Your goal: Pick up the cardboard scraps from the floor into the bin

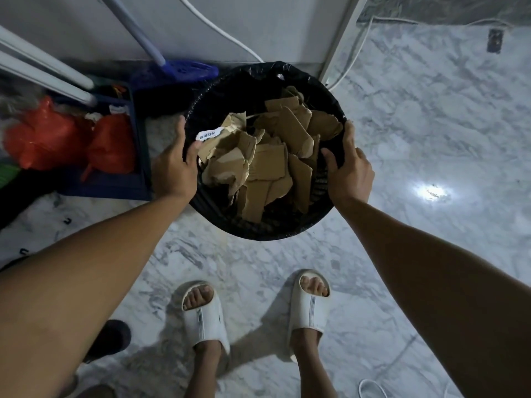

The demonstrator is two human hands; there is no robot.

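Dim, soft footage; glare spot on marble floor [431, 192]; wide-angle edge warping.

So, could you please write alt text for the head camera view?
Both hands, left hand and right hand, grip the rim of a black-lined bin full of cardboard scraps, above a marble floor and white slippers.

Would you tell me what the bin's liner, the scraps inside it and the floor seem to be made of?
Liner: thin black plastic film, apparently; it is glossy and crinkled over the rim. Scraps: brown cardboard, matte, with ragged torn edges. Floor: looks like polished grey-veined marble or marble-look tile, mirroring a light.
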